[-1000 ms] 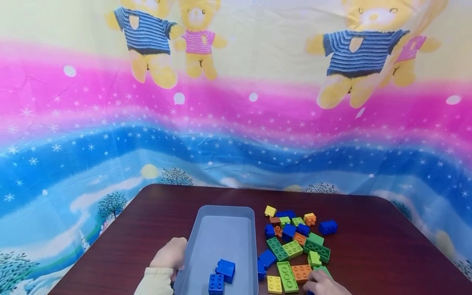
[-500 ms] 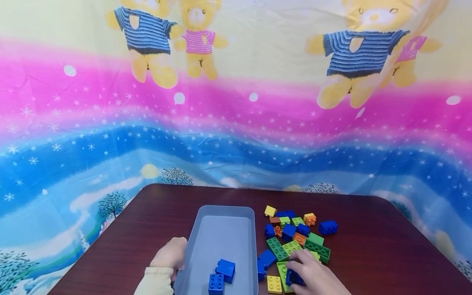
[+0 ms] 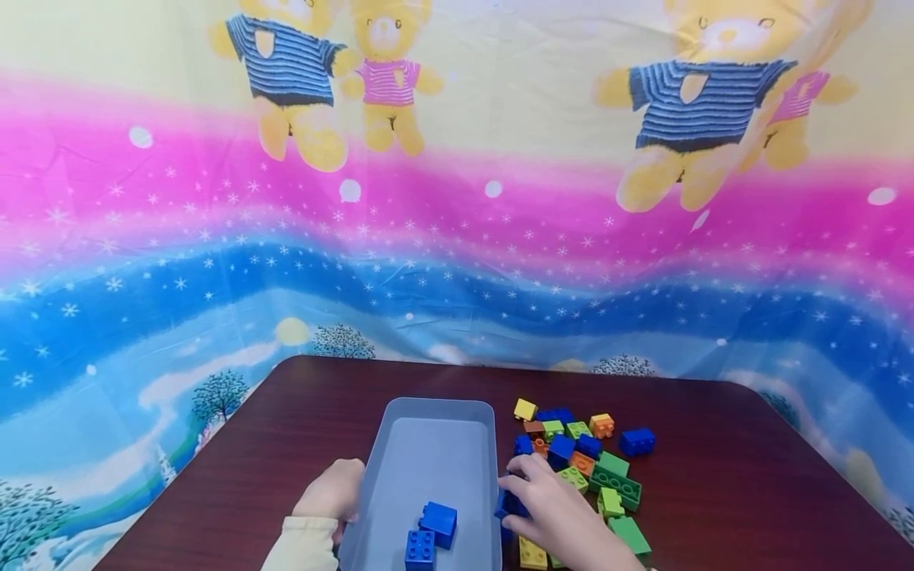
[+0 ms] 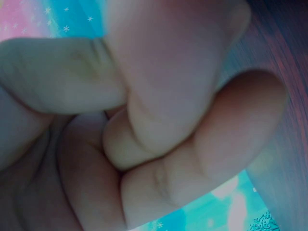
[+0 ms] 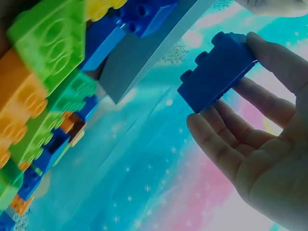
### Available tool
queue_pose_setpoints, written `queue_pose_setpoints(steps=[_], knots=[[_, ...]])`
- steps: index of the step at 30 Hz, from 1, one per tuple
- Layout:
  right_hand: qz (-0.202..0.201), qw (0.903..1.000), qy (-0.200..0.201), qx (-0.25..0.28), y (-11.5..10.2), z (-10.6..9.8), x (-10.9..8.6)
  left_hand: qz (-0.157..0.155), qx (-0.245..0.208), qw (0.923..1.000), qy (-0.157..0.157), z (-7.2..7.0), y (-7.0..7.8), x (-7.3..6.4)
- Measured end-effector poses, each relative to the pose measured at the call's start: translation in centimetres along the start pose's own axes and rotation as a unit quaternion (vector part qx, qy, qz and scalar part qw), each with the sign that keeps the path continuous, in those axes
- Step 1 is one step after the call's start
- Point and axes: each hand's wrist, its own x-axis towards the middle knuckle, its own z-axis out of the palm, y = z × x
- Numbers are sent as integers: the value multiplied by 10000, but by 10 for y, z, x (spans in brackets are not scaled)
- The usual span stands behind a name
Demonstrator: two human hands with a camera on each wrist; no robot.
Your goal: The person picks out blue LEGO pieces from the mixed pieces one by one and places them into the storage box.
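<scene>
My right hand [image 3: 553, 507] holds a blue toy building brick [image 5: 219, 70] between thumb and fingertips, over the pile just right of the grey tray [image 3: 432, 448]. Studs stand along one side of that brick in the right wrist view. Inside the tray, near its front, lie two other blue bricks, one [image 3: 439, 522] against the other [image 3: 420, 549]. Beside the tray's left wall is my left hand [image 3: 332, 492], its fingers curled in. The left wrist view shows those fingers [image 4: 163, 178] folded with nothing between them.
Loose bricks in several colours spread over the dark table [image 3: 721, 468] right of the tray, among them a dark green brick [image 3: 616, 485], an orange one [image 3: 601, 426] and a lone blue one [image 3: 637, 441]. A patterned curtain [image 3: 457, 238] hangs behind the table.
My right hand has picked the blue brick up from the front right of the pile and carried it left toward the tray. The left hand stays at the tray's side.
</scene>
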Motion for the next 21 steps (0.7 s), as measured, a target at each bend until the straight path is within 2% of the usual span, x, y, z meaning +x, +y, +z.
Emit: queue_pose_setpoints(steps=[8,16,21], knots=[[-92,9984,391,-398,-12,12,26,6,25,10000,65,-1,0,-1],[-76,9957,922,-28,-18,27,47,55,46,9999,128,-1,-1,0],[-110,9940,1088,83,-23,35,58,28,66,9999,157,0,0,0]])
